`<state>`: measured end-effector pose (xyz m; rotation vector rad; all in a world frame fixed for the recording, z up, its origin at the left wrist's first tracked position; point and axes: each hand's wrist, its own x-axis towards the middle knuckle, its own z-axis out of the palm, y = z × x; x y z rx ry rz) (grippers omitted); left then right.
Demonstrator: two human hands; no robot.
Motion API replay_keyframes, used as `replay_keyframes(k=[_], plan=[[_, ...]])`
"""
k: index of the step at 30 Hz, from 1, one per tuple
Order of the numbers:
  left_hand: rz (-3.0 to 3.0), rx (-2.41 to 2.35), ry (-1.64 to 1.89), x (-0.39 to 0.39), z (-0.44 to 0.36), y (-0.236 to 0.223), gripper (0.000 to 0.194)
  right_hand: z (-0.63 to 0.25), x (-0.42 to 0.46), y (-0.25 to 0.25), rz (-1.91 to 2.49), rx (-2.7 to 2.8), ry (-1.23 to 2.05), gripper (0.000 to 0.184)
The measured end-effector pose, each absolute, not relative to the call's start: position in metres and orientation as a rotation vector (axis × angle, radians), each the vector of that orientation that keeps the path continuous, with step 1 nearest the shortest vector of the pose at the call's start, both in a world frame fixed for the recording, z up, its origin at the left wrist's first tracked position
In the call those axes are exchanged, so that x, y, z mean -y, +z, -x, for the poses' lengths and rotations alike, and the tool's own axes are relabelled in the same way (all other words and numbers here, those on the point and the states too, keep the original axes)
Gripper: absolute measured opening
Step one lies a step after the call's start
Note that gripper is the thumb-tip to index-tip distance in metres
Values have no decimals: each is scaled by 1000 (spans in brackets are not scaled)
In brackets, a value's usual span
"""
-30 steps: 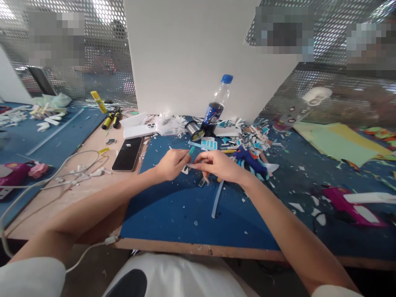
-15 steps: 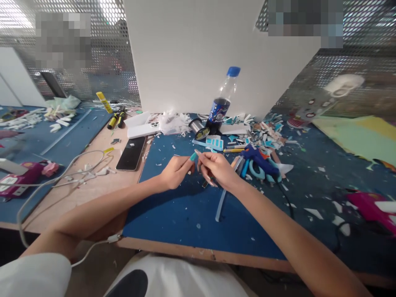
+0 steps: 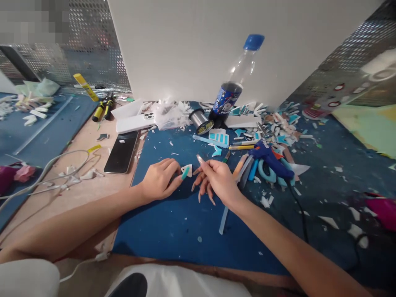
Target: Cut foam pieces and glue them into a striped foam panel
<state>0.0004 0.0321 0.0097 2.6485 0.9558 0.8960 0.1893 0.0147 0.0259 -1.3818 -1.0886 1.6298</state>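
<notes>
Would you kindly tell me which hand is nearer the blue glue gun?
The right hand; the left hand is farther from the glue gun.

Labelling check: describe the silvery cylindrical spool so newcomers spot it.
Before the large white panel, find the blue-capped clear plastic bottle. Left of its base lies the silvery spool. Its dark round ends set it apart from the crumpled whitish bag.

Short white cloth sleeve (image 3: 29, 274) on the left arm, white cloth garment (image 3: 185, 280) with a dark rounded marking (image 3: 131, 285), bare forearms (image 3: 107, 210), long pale glossy nails (image 3: 200, 158) on the right hand (image 3: 218, 179), turquoise thumb tip (image 3: 185, 172) on the left hand (image 3: 162, 179)
</notes>
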Motion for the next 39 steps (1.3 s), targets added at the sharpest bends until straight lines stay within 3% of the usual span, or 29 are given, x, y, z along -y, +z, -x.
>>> replay_keyframes(k=[8,14,26,39], plan=[[-2737,-960,872,-35,-8,7,26,-181,0,27,1304,1261,1737,30],[-2723,-928,866,-37,-8,7,26,-194,-8,31,1198,1597,1612,21],[-2733,-1152,818,-22,-5,11,17,-204,-24,18,1492,1627,1418,33],[-2929,-1506,474,14,-19,10,65,-200,-23,24,1594,1719,1369,36]])
